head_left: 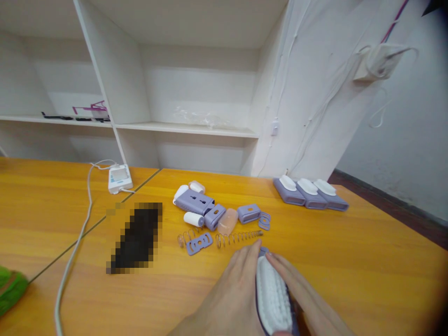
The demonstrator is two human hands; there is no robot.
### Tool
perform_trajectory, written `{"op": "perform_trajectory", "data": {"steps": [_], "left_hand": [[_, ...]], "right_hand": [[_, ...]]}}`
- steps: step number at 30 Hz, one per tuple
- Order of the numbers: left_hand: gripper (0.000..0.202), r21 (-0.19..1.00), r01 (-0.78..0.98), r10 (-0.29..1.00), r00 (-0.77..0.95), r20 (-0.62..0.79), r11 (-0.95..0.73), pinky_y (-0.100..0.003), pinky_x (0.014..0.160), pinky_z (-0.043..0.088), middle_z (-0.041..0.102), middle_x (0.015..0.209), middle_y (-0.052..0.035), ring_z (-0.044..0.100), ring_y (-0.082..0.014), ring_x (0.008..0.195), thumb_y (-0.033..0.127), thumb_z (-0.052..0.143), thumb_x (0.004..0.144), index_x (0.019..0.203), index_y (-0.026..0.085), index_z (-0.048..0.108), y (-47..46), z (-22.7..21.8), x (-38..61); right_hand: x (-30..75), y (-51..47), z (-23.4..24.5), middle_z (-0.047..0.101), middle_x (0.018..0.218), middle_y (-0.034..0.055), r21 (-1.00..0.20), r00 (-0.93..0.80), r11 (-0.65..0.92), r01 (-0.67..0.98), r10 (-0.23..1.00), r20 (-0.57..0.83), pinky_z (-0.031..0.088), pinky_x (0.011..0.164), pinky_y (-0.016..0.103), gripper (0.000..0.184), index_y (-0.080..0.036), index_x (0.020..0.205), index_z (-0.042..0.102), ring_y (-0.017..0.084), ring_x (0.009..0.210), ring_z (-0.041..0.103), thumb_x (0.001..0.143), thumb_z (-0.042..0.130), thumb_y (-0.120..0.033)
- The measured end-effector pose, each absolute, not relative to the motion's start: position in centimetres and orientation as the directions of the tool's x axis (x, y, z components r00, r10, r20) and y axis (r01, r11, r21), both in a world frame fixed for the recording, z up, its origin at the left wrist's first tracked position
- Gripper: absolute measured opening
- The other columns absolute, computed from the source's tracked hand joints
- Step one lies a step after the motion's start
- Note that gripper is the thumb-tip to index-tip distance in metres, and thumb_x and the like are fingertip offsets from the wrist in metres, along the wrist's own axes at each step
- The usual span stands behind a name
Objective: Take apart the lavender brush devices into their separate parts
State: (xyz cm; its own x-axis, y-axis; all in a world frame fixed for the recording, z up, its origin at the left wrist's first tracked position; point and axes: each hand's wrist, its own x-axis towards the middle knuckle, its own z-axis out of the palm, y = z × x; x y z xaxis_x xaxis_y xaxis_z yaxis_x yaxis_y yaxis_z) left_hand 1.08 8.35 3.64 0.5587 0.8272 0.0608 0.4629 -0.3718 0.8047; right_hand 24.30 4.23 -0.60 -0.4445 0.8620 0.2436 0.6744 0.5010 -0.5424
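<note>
Both hands have hold of a long casing (275, 294) at the lower edge of the view, right of the middle, over the tabletop (367, 270). Its long axis runs away from the person, the far end leaning slightly left towards the loose parts. The upper face is white, ribbed and bumpy, bordered by a darker, purplish edge; the near end runs out of view. The left hand (234, 289) lies flat along its left side, fingers straight and together; the right hand (308, 289) flanks its right side, fingers likewise extended. The two are only the casing's width apart. Whether it rests on the wood grain below, I cannot tell.

Beyond the fingertips lie two coiled wire springs: the right spring (240, 238), long and tapering, and the left spring (189, 234), partly behind a flat slotted purple plate (199, 243). Behind them are a smooth white cylinder (193, 219), a glossy peach oval (227, 221), a slotted purple case (194, 200) and a small purple box (249, 213) with rounded edges.
</note>
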Motion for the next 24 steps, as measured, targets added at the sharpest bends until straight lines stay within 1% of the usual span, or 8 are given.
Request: {"op": "perform_trajectory", "data": {"steps": [3,6,10,12,15,19,21,24], "left_hand": [[0.124,0.798,0.478,0.848,0.525,0.075,-0.366,-0.066,0.124,0.03,0.036,0.165,-0.024,0.036,-0.0477,0.151,0.046,0.09,0.058,0.161,0.008,0.032,8.2,3.7,1.2],[0.124,0.806,0.464,0.856,0.508,0.098,-0.368,-0.066,0.122,0.034,0.042,0.163,-0.0222,0.041,-0.0477,0.147,0.048,0.09,0.055,0.159,0.01,0.035,7.7,4.0,1.1],[0.104,0.815,0.412,0.847,0.504,0.169,-0.408,-0.064,0.113,0.045,0.059,0.147,-0.0151,0.059,-0.044,0.13,0.053,0.092,0.052,0.143,0.021,0.054,7.1,4.4,1.0],[0.094,0.808,0.385,0.837,0.499,0.225,-0.447,-0.06,0.108,0.049,0.065,0.137,-0.0117,0.063,-0.0403,0.121,0.056,0.091,0.054,0.136,0.024,0.058,7.0,4.4,1.0],[0.092,0.801,0.371,0.828,0.5,0.253,-0.469,-0.057,0.106,0.051,0.066,0.133,-0.0105,0.063,-0.0392,0.12,0.054,0.091,0.053,0.134,0.025,0.058,7.1,4.2,1.0],[0.099,0.824,0.369,0.841,0.495,0.218,-0.431,-0.059,0.106,0.051,0.063,0.139,-0.0115,0.062,-0.0412,0.123,0.06,0.094,0.049,0.135,0.026,0.057,7.1,4.4,1.0],[0.106,0.835,0.356,0.845,0.491,0.215,-0.419,-0.06,0.108,0.049,0.063,0.139,-0.0121,0.062,-0.0411,0.123,0.063,0.094,0.047,0.138,0.025,0.056,7.0,4.7,1.0],[0.109,0.841,0.359,0.852,0.482,0.204,-0.405,-0.059,0.11,0.047,0.064,0.138,-0.0139,0.061,-0.0417,0.124,0.066,0.095,0.046,0.138,0.023,0.057,6.8,5.1,0.8]], "right_hand": [[25.0,4.7,-1.3,0.018,0.175,0.0022,-0.494,-0.491,0.541,0.681,0.837,0.241,0.034,0.12,0.053,0.094,-0.033,0.168,0.005,0.039,0.155,0.026,0.095,0.064,-0.043],[25.2,4.7,-1.2,0.015,0.175,0.0031,-0.451,-0.526,0.586,0.673,0.808,0.264,0.033,0.121,0.052,0.097,-0.031,0.168,0.003,0.039,0.155,0.024,0.094,0.065,-0.04],[24.5,4.1,0.7,0.016,0.175,-0.0003,-0.447,-0.525,0.57,0.69,0.819,0.233,0.034,0.123,0.05,0.092,-0.035,0.168,0.005,0.037,0.155,0.024,0.096,0.063,-0.033],[24.0,3.6,1.5,0.015,0.175,-0.0006,-0.442,-0.509,0.547,0.711,0.834,0.214,0.036,0.123,0.051,0.089,-0.035,0.168,0.005,0.037,0.155,0.023,0.098,0.06,-0.033],[23.4,3.3,1.8,0.011,0.175,-0.0004,-0.404,-0.52,0.56,0.723,0.827,0.214,0.037,0.122,0.052,0.088,-0.034,0.167,-0.001,0.037,0.156,0.021,0.101,0.056,-0.035],[22.9,3.0,2.8,0.009,0.176,0.003,-0.309,-0.508,0.555,0.773,0.832,0.225,0.038,0.12,0.054,0.086,-0.033,0.167,-0.009,0.035,0.157,0.022,0.103,0.049,-0.036],[22.6,2.9,4.0,0.01,0.175,0.0053,-0.294,-0.523,0.541,0.788,0.84,0.142,0.036,0.12,0.054,0.084,-0.031,0.167,-0.007,0.034,0.157,0.022,0.104,0.048,-0.035],[22.2,2.8,5.8,0.009,0.175,0.0061,-0.351,-0.513,0.484,0.801,0.858,0.013,0.033,0.122,0.052,0.082,-0.026,0.168,0.0,0.033,0.157,0.017,0.103,0.05,-0.034]]}}
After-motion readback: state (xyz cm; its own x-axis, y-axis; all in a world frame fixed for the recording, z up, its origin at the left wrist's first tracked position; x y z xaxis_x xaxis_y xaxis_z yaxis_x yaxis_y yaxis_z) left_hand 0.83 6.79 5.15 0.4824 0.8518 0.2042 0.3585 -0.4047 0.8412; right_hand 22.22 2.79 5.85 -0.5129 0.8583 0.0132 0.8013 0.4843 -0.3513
